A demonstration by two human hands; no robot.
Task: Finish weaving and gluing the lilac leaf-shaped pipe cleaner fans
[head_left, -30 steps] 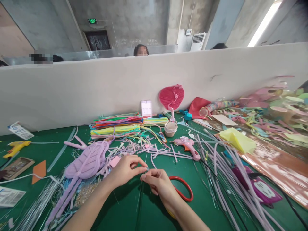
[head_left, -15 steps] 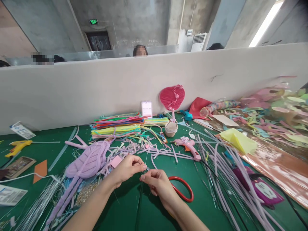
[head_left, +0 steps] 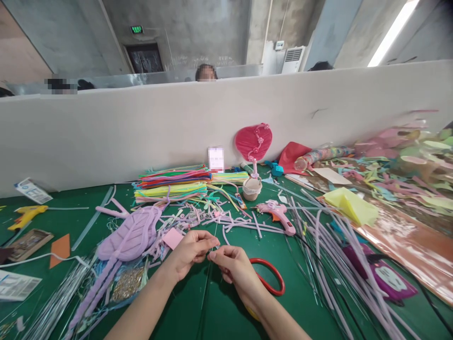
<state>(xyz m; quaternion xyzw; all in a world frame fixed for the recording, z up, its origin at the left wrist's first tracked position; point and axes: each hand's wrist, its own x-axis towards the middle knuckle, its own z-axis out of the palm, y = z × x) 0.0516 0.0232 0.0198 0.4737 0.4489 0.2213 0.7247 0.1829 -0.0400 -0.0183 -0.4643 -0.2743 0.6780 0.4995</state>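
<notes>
Both hands meet over the green table, thumbs and fingers pinched close together. My left hand [head_left: 196, 250] is closed on a thin thread-like strand [head_left: 216, 230], which runs up from the fingertips. My right hand [head_left: 230, 264] pinches at the same spot, its fingertips almost touching the left ones; what lies between them is too small to make out clearly. Beside my right wrist lies a red loop-shaped handle [head_left: 274, 275], partly hidden by the arm. Left of my left forearm is a lilac pipe-cleaner fan [head_left: 130, 236] with a braided handle, near a bag of small gold beads [head_left: 128, 283].
Pipe-cleaner bundles [head_left: 173, 184] lie behind my hands, with lilac scraps in front. A pink glue gun [head_left: 278, 215], loose lilac stems [head_left: 329, 255] and a purple device [head_left: 385, 278] lie right. A red fan [head_left: 254, 142] stands in a paper cup [head_left: 252, 190] before the white partition [head_left: 141, 132].
Both hands have shifted slightly right, and their fingertips remain close together. The bag of beads shows more beside my left forearm. Other things on the table stay as they were.
</notes>
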